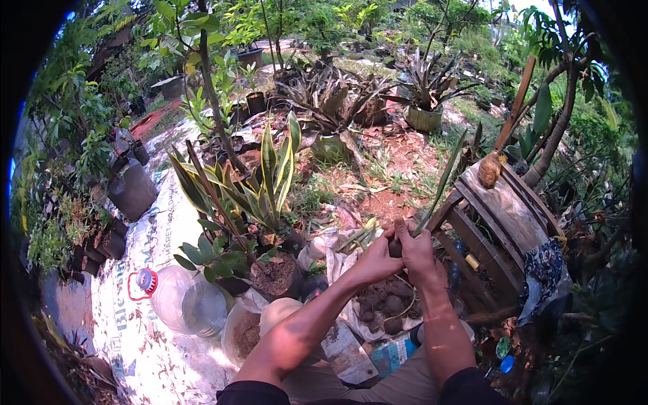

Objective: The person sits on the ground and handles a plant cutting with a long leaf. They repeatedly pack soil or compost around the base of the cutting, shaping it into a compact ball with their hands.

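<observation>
My left hand [377, 262] and my right hand [417, 250] meet in front of me, pressed around a small dark brown ball [395, 248], mostly hidden by the fingers. A long, narrow green leaf [444, 185] rises from beside my right hand; whether that hand grips it or it stands behind, I cannot tell. Below the hands lies an open white sack [349, 313] holding loose brown soil and several round brown balls [394, 305]. A thin yellowish strand [405, 315] curves over them.
A wooden crate [476, 243] stands at right, with a wrapped brown bundle [489, 171] and patterned cloth [540, 276]. At left are a clear plastic jug [190, 304], a potted snake plant [271, 177] and a printed white sheet [152, 253]. A tray-like board [349, 354] lies between my legs.
</observation>
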Motion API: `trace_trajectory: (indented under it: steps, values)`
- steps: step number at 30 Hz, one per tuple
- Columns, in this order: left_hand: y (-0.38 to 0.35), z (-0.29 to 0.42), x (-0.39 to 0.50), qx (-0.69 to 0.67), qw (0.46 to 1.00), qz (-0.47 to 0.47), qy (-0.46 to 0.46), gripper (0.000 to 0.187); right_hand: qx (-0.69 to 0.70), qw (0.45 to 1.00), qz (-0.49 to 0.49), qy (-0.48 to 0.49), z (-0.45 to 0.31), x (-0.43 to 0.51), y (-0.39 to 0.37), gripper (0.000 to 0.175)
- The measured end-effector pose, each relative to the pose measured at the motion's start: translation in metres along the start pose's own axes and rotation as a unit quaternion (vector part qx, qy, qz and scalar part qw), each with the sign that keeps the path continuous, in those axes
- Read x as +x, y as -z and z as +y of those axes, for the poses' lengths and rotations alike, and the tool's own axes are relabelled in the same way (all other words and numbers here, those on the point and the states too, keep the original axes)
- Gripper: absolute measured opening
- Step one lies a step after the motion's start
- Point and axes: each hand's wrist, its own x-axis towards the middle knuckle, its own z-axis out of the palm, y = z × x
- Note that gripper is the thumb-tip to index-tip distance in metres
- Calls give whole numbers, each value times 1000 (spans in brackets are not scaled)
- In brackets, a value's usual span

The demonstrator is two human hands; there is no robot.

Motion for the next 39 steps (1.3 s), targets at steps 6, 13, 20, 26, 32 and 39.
trace_trajectory:
  steps: [6,13,20,26,32,39]
  values:
    - [42,-7,8,-2,1000,27,0,39,82,994,-63,-27,43,15,-2,68]
    - [110,-36,33,40,982,157,101,22,-256,938,58,-225,198,61,31,21]
    - [126,-55,37,-7,968,240,76,27,-522,826,48,-208,325,31,29,16]
    - [127,-54,35,25,971,219,93,31,-657,738,5,-151,352,58,13,21]
    - [130,-54,39,-4,962,252,106,41,-540,834,54,-97,348,62,13,20]
    - [119,-42,33,7,966,253,61,37,-112,989,56,-76,198,92,0,24]
